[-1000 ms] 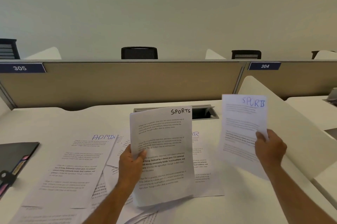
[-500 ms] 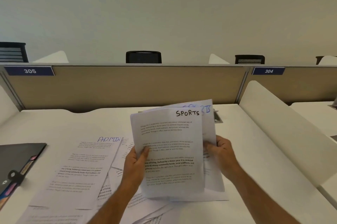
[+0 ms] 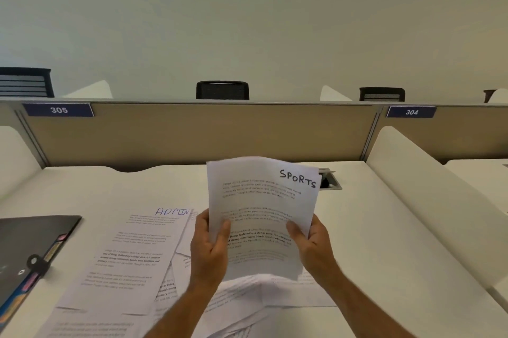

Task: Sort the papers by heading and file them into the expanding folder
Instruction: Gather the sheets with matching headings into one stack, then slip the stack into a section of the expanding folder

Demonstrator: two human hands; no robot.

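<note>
I hold the SPORTS papers (image 3: 264, 208) upright above the desk, the black handwritten heading at the top right. My left hand (image 3: 210, 248) grips their left edge, thumb on the front. My right hand (image 3: 312, 247) grips the right edge the same way. Any sheet behind the front one is hidden. On the desk to the left lies a sheet headed ADMIN (image 3: 129, 255) on top of several other loose papers (image 3: 247, 299). The black expanding folder (image 3: 30, 252) lies at the left edge, with coloured tabs and an elastic clasp.
A beige partition (image 3: 198, 131) closes off the back of the white desk (image 3: 371, 227). A white side divider (image 3: 439, 200) runs along the right. A metal cable hatch (image 3: 330, 179) sits in the desk just behind the held papers.
My right hand brought its SPORTS sheet from the right in behind the sheet in my left hand. Both hands now hold the papers together as one stack.
</note>
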